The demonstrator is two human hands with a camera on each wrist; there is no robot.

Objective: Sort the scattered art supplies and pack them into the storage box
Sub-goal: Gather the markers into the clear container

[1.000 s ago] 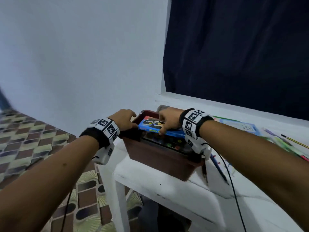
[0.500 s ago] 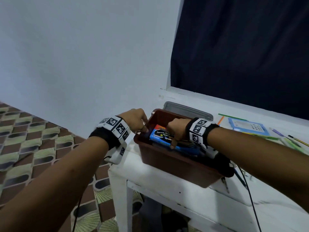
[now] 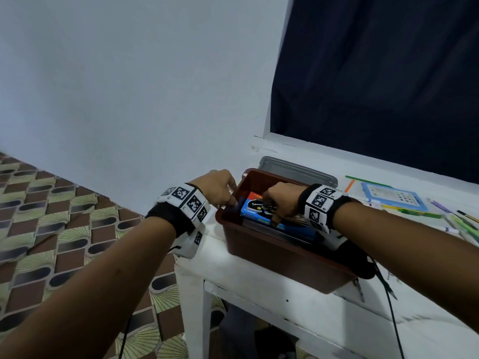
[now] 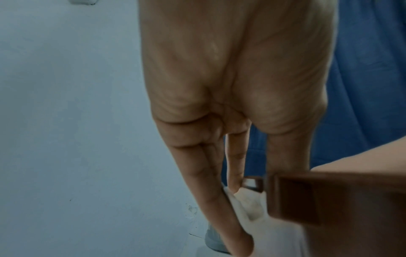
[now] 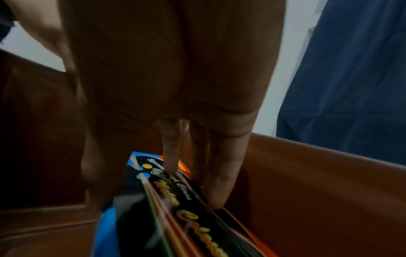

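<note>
A brown storage box (image 3: 272, 252) stands on the white table's left corner. Inside it lies a blue and black water colour box (image 3: 255, 209). My right hand (image 3: 274, 216) reaches down into the storage box and holds the colour box (image 5: 175, 208), thumb on the near side, fingers (image 5: 217, 191) down its far edge, one fingertip on top. My left hand (image 3: 229, 200) is at the storage box's left rim (image 4: 307, 200); the thumb goes over the rim and the fingers (image 4: 219, 182) point down outside it. What lies under the colour box is hidden.
A grey lid (image 3: 298, 168) lies behind the box. To the right are an orange pencil (image 3: 349, 186), a blue-framed board (image 3: 394, 196) and several markers and pencils (image 3: 461, 224). The table edge (image 3: 197, 268) drops to a patterned floor on the left.
The colour box has gone from rim height down into the storage box, with my right hand following it. My left hand stays at the left rim.
</note>
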